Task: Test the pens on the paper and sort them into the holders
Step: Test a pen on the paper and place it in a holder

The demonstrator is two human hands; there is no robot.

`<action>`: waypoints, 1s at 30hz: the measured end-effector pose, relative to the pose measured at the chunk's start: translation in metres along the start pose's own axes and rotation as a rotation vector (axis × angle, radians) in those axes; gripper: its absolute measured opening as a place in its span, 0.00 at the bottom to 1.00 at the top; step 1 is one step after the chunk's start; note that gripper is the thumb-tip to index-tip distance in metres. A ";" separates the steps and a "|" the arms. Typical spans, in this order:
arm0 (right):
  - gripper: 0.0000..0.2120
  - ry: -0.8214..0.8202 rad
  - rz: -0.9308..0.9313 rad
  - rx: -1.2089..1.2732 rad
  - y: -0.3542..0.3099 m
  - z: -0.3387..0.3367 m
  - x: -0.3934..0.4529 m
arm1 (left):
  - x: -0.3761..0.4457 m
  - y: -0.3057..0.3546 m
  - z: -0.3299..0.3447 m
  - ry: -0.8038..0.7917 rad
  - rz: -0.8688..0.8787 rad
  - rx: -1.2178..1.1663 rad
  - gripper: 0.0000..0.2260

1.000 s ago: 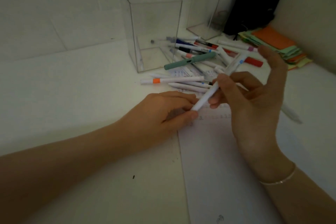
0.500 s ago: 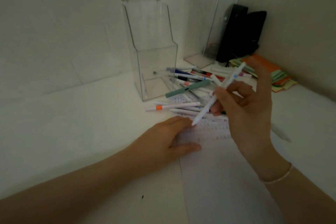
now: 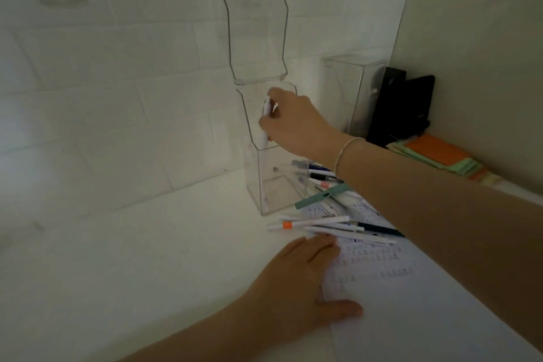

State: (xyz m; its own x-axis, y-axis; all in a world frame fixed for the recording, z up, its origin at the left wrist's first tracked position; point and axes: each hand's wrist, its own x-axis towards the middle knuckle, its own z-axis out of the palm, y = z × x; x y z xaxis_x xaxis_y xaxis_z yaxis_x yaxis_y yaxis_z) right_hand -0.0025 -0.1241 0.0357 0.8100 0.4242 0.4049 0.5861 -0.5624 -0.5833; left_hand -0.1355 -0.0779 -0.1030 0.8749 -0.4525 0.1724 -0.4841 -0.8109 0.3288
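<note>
My right hand (image 3: 291, 123) grips a white pen (image 3: 265, 123) held nearly upright at the open top of the near clear holder (image 3: 264, 185), its tip just inside the rim. My left hand (image 3: 299, 276) lies flat with straight fingers on the left edge of the white paper (image 3: 411, 297), which carries rows of test marks. A pile of pens (image 3: 326, 223) lies beyond the paper, among them a white pen with an orange band (image 3: 305, 224) and a green pen (image 3: 321, 195). A second clear holder (image 3: 355, 91) stands further back on the right.
A white tiled wall runs behind the holders. Black objects (image 3: 402, 106) stand in the back corner, with a stack of orange and green paper notes (image 3: 440, 159) beside them. The white desk (image 3: 132, 258) stretches to the left.
My right hand has carried the white pen up and away from the paper to the mouth of the near holder. My left hand has stayed flat on the paper. The view has tilted upward.
</note>
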 end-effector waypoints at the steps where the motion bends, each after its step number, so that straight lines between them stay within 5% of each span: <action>1: 0.05 -0.057 0.003 -0.055 0.001 0.005 -0.001 | 0.000 -0.001 0.001 0.010 0.003 -0.001 0.39; 4: 0.15 -0.213 0.041 -0.131 0.005 0.011 -0.005 | -0.001 0.000 0.001 0.012 0.000 0.003 0.39; 6: 0.11 -0.207 0.044 -0.124 0.008 0.006 -0.008 | -0.002 -0.001 0.002 -0.004 -0.001 -0.010 0.39; 10: 0.04 0.352 -0.113 0.116 0.019 -0.019 -0.025 | -0.002 -0.003 0.004 0.015 0.011 -0.013 0.38; 12: 0.04 0.456 -0.093 0.104 0.034 -0.026 -0.045 | -0.002 -0.003 0.004 0.019 0.016 -0.008 0.38; 15: 0.04 0.030 0.063 -0.217 0.063 -0.018 -0.079 | -0.001 -0.003 0.004 0.028 0.025 -0.006 0.39; 19: 0.12 -0.391 -0.019 -0.483 0.085 -0.002 -0.106 | -0.001 -0.004 0.005 0.051 0.031 -0.020 0.36; 26: 0.08 -0.291 -0.094 -0.492 0.080 -0.014 -0.100 | -0.001 -0.004 0.004 0.100 0.033 -0.164 0.30; 30: 0.06 -0.346 0.102 -0.388 0.055 -0.048 -0.092 | -0.004 -0.007 -0.010 0.621 0.021 -0.448 0.09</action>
State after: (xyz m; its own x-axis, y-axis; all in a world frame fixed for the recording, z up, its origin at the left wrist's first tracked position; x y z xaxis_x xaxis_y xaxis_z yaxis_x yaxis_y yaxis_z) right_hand -0.0436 -0.2280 0.0002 0.8479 0.5261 0.0656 0.5220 -0.8066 -0.2772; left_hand -0.1351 -0.0666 -0.0971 0.7745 -0.0672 0.6290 -0.5663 -0.5169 0.6420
